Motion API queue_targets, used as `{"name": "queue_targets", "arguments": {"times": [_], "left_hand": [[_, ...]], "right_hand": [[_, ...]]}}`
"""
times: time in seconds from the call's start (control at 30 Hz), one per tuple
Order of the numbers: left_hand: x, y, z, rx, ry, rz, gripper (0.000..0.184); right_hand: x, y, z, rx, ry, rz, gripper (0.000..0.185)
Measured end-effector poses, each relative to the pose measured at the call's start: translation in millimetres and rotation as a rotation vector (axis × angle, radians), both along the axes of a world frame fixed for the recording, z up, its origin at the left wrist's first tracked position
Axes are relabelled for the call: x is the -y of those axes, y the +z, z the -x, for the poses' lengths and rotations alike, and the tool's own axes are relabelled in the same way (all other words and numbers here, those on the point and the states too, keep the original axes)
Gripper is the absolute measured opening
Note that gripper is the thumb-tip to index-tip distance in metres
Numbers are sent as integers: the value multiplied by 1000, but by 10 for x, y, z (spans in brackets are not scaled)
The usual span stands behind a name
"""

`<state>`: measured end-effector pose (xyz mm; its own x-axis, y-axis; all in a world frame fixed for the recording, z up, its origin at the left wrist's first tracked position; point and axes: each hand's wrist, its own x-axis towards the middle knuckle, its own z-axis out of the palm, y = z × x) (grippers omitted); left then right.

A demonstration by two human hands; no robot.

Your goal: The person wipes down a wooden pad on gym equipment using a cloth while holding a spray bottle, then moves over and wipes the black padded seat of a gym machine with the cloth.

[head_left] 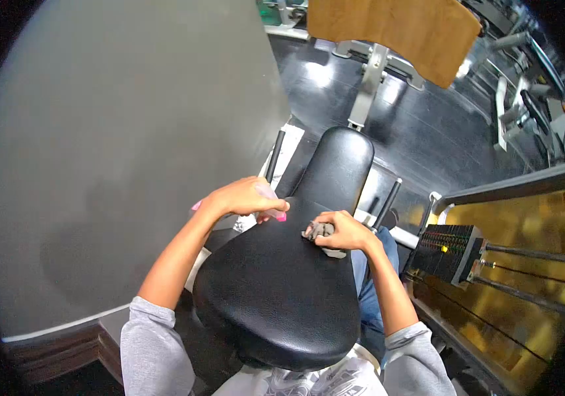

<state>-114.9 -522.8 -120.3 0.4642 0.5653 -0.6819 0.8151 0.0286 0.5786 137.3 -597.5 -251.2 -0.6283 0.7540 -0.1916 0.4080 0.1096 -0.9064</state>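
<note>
A black padded gym bench (pixel 282 290) fills the lower middle, its narrower back pad (pixel 340 158) reaching away from me. Over the bench's left edge my left hand (pixel 249 198) is wrapped round a clear spray bottle (pixel 266 191) with pink parts. The pink tip (pixel 282 216) shows beside my fingers, above the black pad. At the right edge of the pad, my right hand (pixel 338 231) grips a crumpled grey cloth (pixel 320 230), which touches the black surface.
A grey wall (pixel 130 132) stands close on the left. Black handles (pixel 274 157) flank the bench. A wooden board (pixel 394 33) on a metal frame stands ahead. At the right are a weight stack (pixel 447 254) and a gold panel (pixel 526 317); more gym machines stand beyond.
</note>
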Motion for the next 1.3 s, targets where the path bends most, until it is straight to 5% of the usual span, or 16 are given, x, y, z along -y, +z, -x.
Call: {"name": "queue_targets", "arguments": {"times": [0.13, 0.27, 0.5, 0.6, 0.83, 1.1, 1.3], "left_hand": [[24, -341, -63, -178, -190, -190, 48], [-13, -231, -160, -100, -208, -167, 47], [-228, 348, -475, -144, -150, -24, 45], [-298, 400, -563, -192, -55, -21, 47], [-322, 246, -637, -157, -46, 34, 48], [-349, 66, -610, -269, -95, 5, 50], [-281, -1, -688, -284, -137, 56, 46]], "right_hand": [[221, 117, -183, -66, -213, 211, 39], [133, -92, 32, 84, -216, 54, 40], [-121, 322, 458, 8, 23, -21, 39], [8, 338, 282, -311, 146, 15, 34], [-152, -257, 125, 84, -81, 97, 38], [176, 315, -3, -214, 88, 20, 33], [141, -150, -309, 84, -108, 121, 29]]}}
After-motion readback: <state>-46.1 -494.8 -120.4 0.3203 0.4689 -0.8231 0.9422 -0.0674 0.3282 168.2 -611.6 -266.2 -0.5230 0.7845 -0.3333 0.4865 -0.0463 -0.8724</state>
